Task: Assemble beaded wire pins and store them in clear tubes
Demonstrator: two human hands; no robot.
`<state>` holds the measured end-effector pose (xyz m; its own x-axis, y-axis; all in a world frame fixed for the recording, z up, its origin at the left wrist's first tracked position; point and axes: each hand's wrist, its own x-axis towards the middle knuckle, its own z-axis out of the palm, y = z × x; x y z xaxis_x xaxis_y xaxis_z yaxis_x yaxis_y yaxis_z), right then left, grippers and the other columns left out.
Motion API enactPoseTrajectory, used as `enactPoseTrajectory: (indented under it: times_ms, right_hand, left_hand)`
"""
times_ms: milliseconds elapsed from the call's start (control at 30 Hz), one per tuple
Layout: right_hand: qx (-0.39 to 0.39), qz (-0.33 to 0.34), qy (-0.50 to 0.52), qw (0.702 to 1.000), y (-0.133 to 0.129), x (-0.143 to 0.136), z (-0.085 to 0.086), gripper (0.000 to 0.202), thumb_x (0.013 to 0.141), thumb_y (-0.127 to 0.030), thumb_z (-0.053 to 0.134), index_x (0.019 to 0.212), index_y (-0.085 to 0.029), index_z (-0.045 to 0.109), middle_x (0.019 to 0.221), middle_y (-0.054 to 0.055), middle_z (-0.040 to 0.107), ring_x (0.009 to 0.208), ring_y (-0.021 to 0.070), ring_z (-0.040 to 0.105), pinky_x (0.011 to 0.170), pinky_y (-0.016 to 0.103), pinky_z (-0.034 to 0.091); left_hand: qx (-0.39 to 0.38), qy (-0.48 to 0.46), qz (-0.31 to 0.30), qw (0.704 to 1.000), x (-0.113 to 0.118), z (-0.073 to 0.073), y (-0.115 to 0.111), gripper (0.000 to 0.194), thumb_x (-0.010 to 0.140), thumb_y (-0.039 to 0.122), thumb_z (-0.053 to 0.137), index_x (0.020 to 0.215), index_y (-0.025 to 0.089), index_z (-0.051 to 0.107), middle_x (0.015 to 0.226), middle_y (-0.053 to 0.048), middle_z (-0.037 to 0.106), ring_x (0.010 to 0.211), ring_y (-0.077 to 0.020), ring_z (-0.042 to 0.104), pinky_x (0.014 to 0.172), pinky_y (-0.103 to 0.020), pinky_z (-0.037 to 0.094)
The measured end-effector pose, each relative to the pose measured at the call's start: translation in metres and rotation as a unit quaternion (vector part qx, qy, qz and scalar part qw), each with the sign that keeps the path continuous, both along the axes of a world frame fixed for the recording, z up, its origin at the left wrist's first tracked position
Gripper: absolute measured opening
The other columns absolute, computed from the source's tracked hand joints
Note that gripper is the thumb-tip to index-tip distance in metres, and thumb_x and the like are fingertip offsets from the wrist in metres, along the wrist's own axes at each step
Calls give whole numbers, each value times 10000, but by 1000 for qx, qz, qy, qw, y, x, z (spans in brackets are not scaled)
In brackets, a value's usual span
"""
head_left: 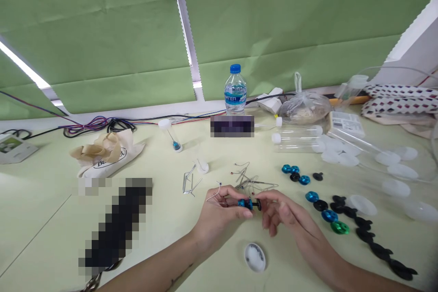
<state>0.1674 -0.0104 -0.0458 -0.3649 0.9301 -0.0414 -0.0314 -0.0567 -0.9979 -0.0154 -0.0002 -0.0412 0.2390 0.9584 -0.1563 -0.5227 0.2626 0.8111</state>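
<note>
My left hand (219, 214) pinches a small blue-and-black round part (245, 204) between thumb and fingers. A thin bent wire (215, 195) rises from the same hand. The part's black disc end (258, 205) points right, on a short stem. At that disc is the index fingertip of my right hand (284, 216); its other fingers are loosely bent and apart. Whether the fingertip presses on the disc I cannot tell. Just beyond my hands lies a pile of bent wires (251, 181) with small coloured tips. Below them sits a small white dish (255, 258) holding tiny dark pieces.
Blue discs (329, 216), a green disc (340, 227) and black pieces (381, 251) lie at right. Clear tubes (297, 138), white caps (362, 204) and a water bottle (235, 91) stand farther back. A capped tube (170, 137) and cloth pouch (112, 155) are at left.
</note>
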Motion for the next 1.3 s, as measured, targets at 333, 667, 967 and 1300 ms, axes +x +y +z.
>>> enactPoseTrajectory:
  times_ms: [333, 667, 967, 1300]
  right_hand:
    - [-6, 1, -6, 1000, 0, 1, -2, 442, 954, -502, 285, 1186, -190, 494, 790, 50, 578, 703, 183, 542, 640, 328, 434]
    - [-6, 5, -10, 1000, 0, 0, 0, 430, 957, -489, 289, 1185, -193, 504, 805, 49, 572, 710, 182, 540, 632, 324, 431]
    - [-9, 6, -11, 1000, 0, 0, -1, 445, 960, -496, 266, 1182, -187, 497, 790, 50, 579, 704, 184, 536, 639, 332, 426]
    - [0, -4, -8, 1000, 1, 1, -5, 426, 954, -501, 292, 1212, -213, 470, 840, 54, 577, 701, 178, 537, 615, 320, 434]
  left_hand:
    - [-1, 24, 9, 1000, -1, 2, 1, 222, 560, 41, 805, 694, 144, 661, 710, -16, 692, 709, -156, 637, 718, -306, 462]
    - [9, 6, 7, 1000, -1, -3, 1, 221, 581, 11, 786, 708, 145, 663, 711, -13, 689, 716, -155, 632, 712, -310, 457]
    - [4, 12, 7, 1000, -1, -2, 1, 229, 577, 6, 785, 707, 146, 659, 702, -13, 685, 711, -157, 630, 716, -312, 458]
    - [3, 17, 12, 1000, -1, 0, 1, 220, 583, 15, 784, 713, 141, 659, 715, -24, 698, 720, -159, 638, 721, -307, 464]
